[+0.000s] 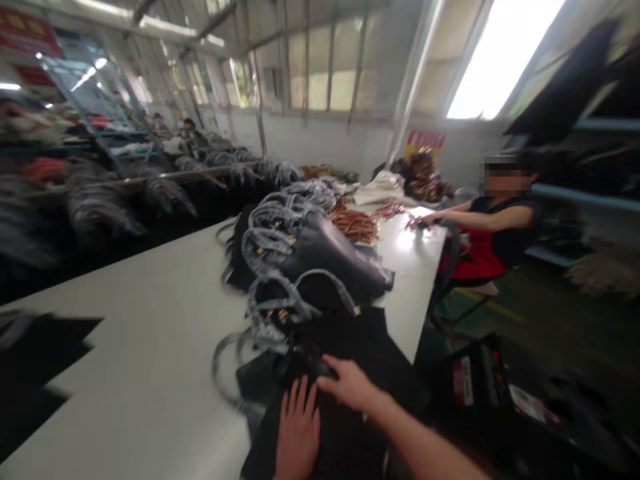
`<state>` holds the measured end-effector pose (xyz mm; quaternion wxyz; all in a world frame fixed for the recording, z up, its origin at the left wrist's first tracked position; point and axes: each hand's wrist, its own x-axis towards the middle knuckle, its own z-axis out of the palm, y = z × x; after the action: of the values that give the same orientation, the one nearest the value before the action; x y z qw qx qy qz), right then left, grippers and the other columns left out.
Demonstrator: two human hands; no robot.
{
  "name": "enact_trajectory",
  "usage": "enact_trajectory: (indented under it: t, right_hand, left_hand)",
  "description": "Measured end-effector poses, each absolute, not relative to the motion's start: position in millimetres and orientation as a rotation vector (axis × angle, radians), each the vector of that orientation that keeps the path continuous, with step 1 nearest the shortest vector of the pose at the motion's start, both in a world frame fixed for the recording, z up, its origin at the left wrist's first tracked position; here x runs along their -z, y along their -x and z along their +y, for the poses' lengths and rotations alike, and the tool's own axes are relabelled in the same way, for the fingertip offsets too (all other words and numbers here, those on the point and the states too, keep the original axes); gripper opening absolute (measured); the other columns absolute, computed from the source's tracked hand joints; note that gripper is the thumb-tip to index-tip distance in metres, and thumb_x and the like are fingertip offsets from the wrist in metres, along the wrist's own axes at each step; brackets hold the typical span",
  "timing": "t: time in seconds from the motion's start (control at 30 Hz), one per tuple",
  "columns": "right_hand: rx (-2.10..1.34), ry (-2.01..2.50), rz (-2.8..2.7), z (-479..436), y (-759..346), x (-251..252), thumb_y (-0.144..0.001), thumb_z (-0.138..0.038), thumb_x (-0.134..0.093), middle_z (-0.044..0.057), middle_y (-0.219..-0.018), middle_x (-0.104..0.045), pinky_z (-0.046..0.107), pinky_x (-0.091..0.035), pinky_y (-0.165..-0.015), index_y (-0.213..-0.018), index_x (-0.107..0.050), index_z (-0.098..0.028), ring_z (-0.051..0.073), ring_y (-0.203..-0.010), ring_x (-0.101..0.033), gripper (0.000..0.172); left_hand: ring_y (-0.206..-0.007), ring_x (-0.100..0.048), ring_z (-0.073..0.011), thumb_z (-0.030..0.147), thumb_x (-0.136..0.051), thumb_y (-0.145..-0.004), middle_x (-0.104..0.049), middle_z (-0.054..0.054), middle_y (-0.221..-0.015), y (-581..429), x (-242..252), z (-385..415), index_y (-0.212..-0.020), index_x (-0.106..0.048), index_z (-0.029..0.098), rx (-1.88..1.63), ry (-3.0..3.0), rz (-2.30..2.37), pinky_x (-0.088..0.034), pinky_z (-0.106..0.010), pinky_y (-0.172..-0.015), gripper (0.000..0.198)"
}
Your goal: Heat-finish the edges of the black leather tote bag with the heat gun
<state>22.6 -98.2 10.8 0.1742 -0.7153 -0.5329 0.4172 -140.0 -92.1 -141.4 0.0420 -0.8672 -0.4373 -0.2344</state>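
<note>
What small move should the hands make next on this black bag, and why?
Probably the right hand should take the grey handles, which loop just beyond its fingers, while the left hand steadies the black handbag. Both hands lie open on the bag, and neither grips anything yet.

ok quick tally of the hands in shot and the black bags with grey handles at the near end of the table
own hands, left hand and right hand: 2
co-worker's hand: 1
black bags with grey handles: 3
total: 6
more bags lie bunched behind, too overlapped to count
</note>
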Motion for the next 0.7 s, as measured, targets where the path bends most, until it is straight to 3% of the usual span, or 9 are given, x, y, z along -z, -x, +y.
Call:
enact_trajectory:
  t: [0.1, 0.2, 0.4, 0.6, 0.7]
  right_hand:
    - [-1.387, 1.941, -1.502, -125, -49, 4, -0.081, -0.039, -0.060, 0.008, -0.103, -0.071, 0.025, -0.049, -0.054, -0.139, -0.050, -0.017, 0.011, -0.051, -0.061, 0.063]
    - [-1.529, 1.905, -1.428, -164, -82, 14, -0.080, -0.044, -0.062, 0.004, -0.088, -0.071, 0.024, -0.046, -0.050, -0.136, -0.053, -0.017, 0.012, -0.048, -0.058, 0.063]
    - [-1.411, 2.021, -0.718, -236, -126, 23, -0.073, -0.050, -0.069, 0.000, -0.068, -0.067, 0.023, -0.041, -0.042, -0.134, -0.052, -0.017, 0.012, -0.044, -0.053, 0.072]
    - [-1.272, 1.901, -0.357, -242, -151, 35, -0.076, -0.044, -0.070, -0.001, -0.067, -0.062, 0.020, -0.040, -0.037, -0.113, -0.059, -0.021, 0.010, -0.041, -0.055, 0.045]
    - [-1.301, 1.891, -0.393, -224, -154, 44, -0.074, -0.044, -0.071, 0.001, -0.066, -0.064, 0.022, -0.042, -0.036, -0.103, -0.063, -0.018, 0.011, -0.040, -0.055, 0.040]
  left_hand:
    - [-0.138, -0.035, -0.0236, 0.015, -0.040, -0.091, -0.041, -0.006, -0.149, 158, 150, -103, -0.139, -0.044, 0.023, 0.527, 2.847, -1.433, -0.036, -0.047, -0.111, 0.048]
    - [-0.133, -0.041, -0.0237, 0.014, -0.039, -0.093, -0.046, -0.014, -0.142, 168, 151, -104, -0.136, -0.043, 0.013, 0.588, 2.794, -1.643, -0.037, -0.045, -0.110, 0.044]
    - [-0.112, -0.051, -0.0319, 0.043, -0.059, -0.087, -0.053, -0.016, -0.120, 189, 129, -99, -0.124, -0.048, 0.011, 0.380, 2.389, -2.173, -0.044, -0.046, -0.093, 0.050]
    - [-0.104, -0.053, -0.0301, 0.050, -0.066, -0.080, -0.055, -0.011, -0.110, 192, 121, -81, -0.109, -0.053, 0.015, 0.114, 2.395, -2.272, -0.046, -0.040, -0.080, 0.048]
    - [-0.107, -0.053, -0.0287, 0.046, -0.071, -0.078, -0.057, -0.011, -0.114, 192, 122, -75, -0.115, -0.051, 0.017, 0.144, 2.490, -2.268, -0.046, -0.036, -0.080, 0.051]
